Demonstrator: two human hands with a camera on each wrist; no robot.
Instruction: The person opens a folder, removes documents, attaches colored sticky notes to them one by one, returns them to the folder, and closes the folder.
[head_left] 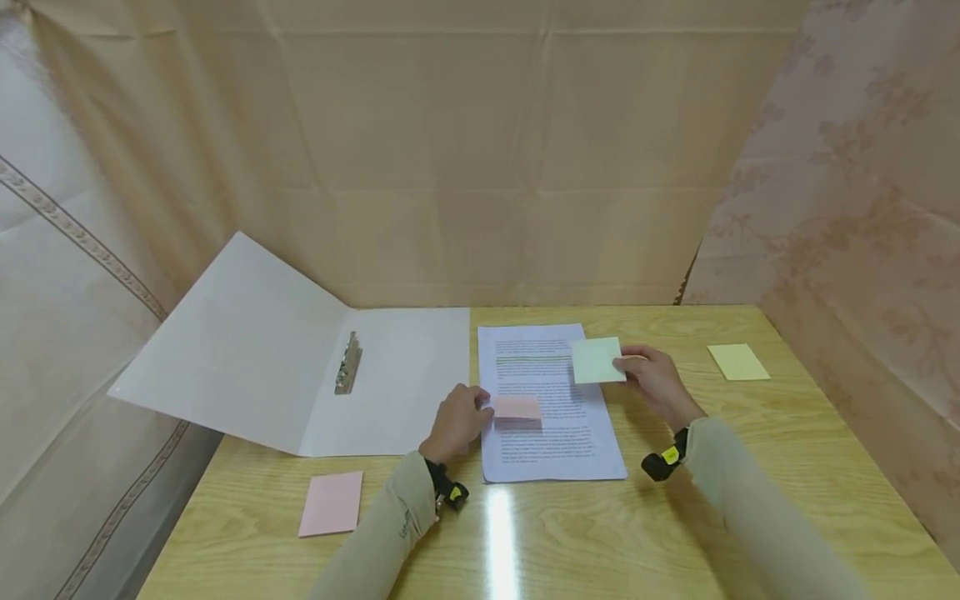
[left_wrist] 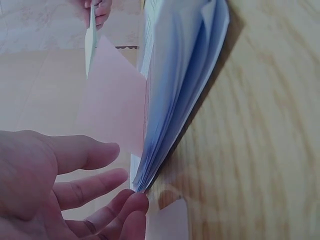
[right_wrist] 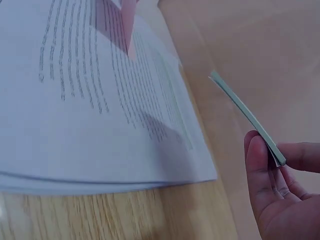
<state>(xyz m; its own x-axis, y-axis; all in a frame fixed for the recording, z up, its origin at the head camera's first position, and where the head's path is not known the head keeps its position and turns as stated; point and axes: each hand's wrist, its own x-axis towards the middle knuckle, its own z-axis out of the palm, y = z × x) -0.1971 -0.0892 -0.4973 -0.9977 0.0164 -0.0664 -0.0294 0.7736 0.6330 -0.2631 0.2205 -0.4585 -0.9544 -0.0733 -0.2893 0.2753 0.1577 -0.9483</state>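
My right hand (head_left: 660, 383) pinches a pale green sticky note pad (head_left: 597, 360) between thumb and fingers, held over the right edge of a stack of printed sheets (head_left: 555, 450). Seen edge-on in the right wrist view, the green pad (right_wrist: 250, 117) shows its thickness. A pink sticky note (head_left: 517, 407) stands up from the middle of the top sheet. My left hand (head_left: 456, 421) is at the stack's left edge, its fingers loosely bent and fingertips right at the paper edges. Nothing lies between its thumb and forefinger in the left wrist view. Some lines on the sheet carry green highlighting (head_left: 534, 360).
An open white folder (head_left: 420, 358) with a metal clip (head_left: 348, 364) lies to the left, its cover tilted up. A pink sticky note pad (head_left: 331, 504) sits at the front left. A yellow pad (head_left: 738, 362) lies at the right of the wooden table (head_left: 570, 542).
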